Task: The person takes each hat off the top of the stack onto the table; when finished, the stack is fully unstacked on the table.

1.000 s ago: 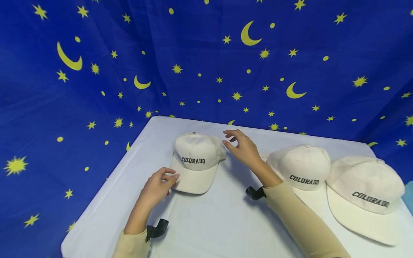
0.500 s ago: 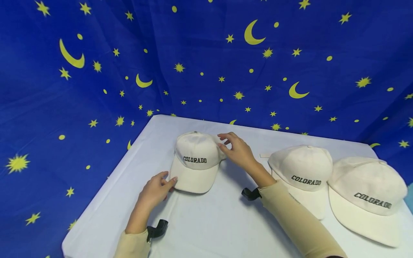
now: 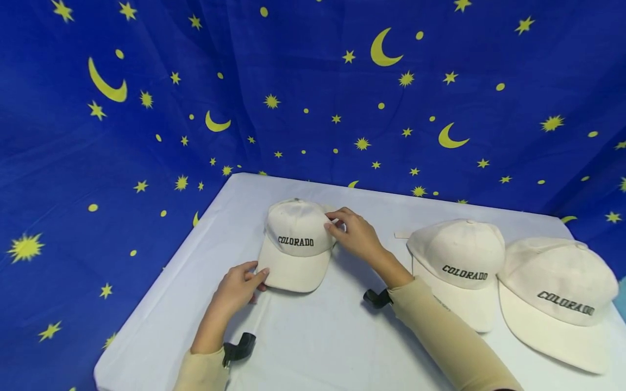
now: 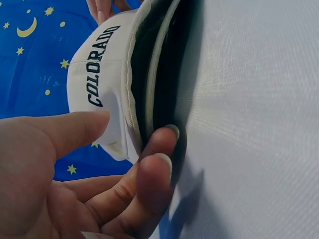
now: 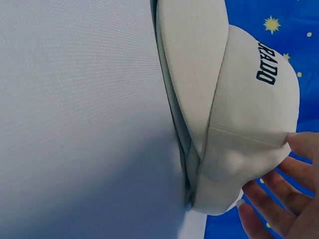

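On the table [image 3: 313, 336], a cap [image 3: 295, 255] is resting.
Left hand [image 3: 236, 289] is loosely pinching brim [image 3: 295, 274], right hand [image 3: 359, 237] crown [image 3: 293, 222]; even pressure should be helping.

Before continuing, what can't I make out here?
Head view: rear of the left cap, mostly hidden by its front.
Head view: part of the middle cap, behind the right sleeve.
Head view: blue thing, cut off by the right edge.
Right wrist view: start of the lettering, hidden by the cap's curve.

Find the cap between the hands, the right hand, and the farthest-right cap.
Cap between the hands [image 3: 297, 251], head view, crown below lettering.
Right hand [image 3: 357, 234], head view, back of hand.
Farthest-right cap [image 3: 557, 287], head view, crown above lettering.
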The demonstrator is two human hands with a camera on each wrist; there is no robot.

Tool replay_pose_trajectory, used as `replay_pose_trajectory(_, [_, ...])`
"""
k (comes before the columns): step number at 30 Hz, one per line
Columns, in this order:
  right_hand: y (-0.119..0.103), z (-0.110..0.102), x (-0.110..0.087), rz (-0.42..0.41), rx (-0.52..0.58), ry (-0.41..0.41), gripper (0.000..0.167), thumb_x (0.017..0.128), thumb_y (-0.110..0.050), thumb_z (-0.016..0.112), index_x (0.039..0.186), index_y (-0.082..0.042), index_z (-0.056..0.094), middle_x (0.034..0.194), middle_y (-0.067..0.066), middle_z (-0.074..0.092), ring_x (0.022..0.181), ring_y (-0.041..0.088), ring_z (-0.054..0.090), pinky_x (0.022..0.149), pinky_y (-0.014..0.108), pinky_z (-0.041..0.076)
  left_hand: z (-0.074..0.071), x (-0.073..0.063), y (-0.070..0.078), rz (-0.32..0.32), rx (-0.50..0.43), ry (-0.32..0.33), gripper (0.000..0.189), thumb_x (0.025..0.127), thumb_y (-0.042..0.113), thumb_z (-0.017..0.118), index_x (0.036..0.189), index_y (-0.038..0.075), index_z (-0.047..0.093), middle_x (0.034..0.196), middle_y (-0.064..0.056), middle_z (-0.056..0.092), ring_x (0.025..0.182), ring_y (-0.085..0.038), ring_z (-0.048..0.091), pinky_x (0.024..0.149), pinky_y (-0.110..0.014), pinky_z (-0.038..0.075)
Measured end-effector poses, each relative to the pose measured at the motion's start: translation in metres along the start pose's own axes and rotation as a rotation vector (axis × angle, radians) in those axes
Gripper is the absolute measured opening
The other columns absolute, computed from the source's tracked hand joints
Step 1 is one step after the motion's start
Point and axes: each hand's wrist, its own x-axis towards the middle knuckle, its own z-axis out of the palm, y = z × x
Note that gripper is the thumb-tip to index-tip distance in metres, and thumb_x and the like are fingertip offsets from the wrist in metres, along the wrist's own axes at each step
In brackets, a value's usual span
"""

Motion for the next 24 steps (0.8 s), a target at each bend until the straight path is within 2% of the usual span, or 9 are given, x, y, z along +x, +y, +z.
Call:
replay_pose_trajectory(5, [0.0000, 0.0007, 0.0007, 0.005, 0.000, -0.003, 0.035, 0.102, -0.034, 0.065, 0.129, -0.014, 0.070, 0.117, 0.001, 0.068, 0.099, 0.021, 0.066, 0.076, 0.043, 0.051, -0.0002, -0.0010, -0.0003, 0.019, -0.078, 0.008, 0.060, 0.102, 0.029, 0.064, 0.145, -0.009, 0.047, 0.078, 0.000, 0.073, 0.053, -0.016, 0.063, 0.071, -0.031, 0.050])
replay_pose_trajectory(12, [0.0020, 0.0011, 0.0017, 0.008, 0.034, 0.004, 0.032, 0.101, -0.028, 0.066, 0.129, -0.012, 0.069, 0.119, 0.003, 0.069, 0.101, 0.021, 0.067, 0.081, 0.045, 0.053, -0.0003, 0.0015, -0.0041, 0.044, -0.191, 0.000, 0.057, 0.100, 0.018, 0.067, 0.144, -0.011, 0.046, 0.076, -0.005, 0.072, 0.053, -0.018, 0.062, 0.062, -0.026, 0.052])
replay_pose_trajectory(18, [-0.0016, -0.0018, 0.0013, 0.015, 0.083, 0.045, 0.029, 0.099, -0.027, 0.070, 0.125, -0.012, 0.070, 0.115, 0.003, 0.070, 0.096, 0.021, 0.069, 0.079, 0.044, 0.054, -0.0007, 0.0031, -0.0064, 0.041, -0.204, -0.008, 0.058, 0.100, 0.020, 0.067, 0.145, -0.008, 0.045, 0.074, -0.003, 0.070, 0.054, -0.018, 0.062, 0.067, -0.025, 0.048])
replay_pose_trajectory(24, [-0.0050, -0.0055, 0.0009, -0.001, 0.128, 0.088, 0.027, 0.098, -0.024, 0.072, 0.122, -0.011, 0.072, 0.114, 0.003, 0.070, 0.093, 0.019, 0.069, 0.075, 0.039, 0.055, -0.0026, 0.0016, -0.0050, 0.052, -0.232, -0.016, 0.057, 0.100, 0.020, 0.068, 0.144, -0.007, 0.045, 0.075, -0.004, 0.070, 0.054, -0.019, 0.061, 0.063, -0.026, 0.047])
